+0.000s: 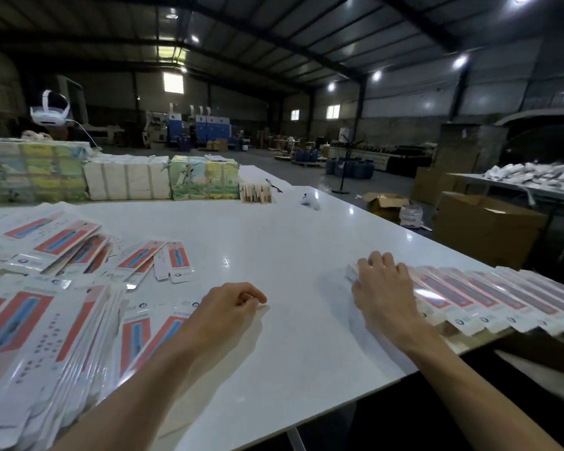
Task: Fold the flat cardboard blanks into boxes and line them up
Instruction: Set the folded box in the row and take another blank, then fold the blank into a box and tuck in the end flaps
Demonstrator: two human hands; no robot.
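Flat cardboard blanks [36, 336], white with red and blue print, lie in loose piles along the left of the white table [274, 242]. A row of folded boxes [489, 294] runs along the table's right edge, side by side. My right hand [383, 288] rests palm down on the leftmost box of that row, fingers spread and fairly straight. My left hand [232, 307] hovers over bare table just right of the blanks, fingers loosely curled, holding nothing that I can see.
Bundled stacks of printed packs [127, 177] line the table's far left edge, with a small white object [310, 200] beyond them. Brown cartons [482, 222] stand on the floor right of the table. The table's near edge cuts diagonally below my forearms.
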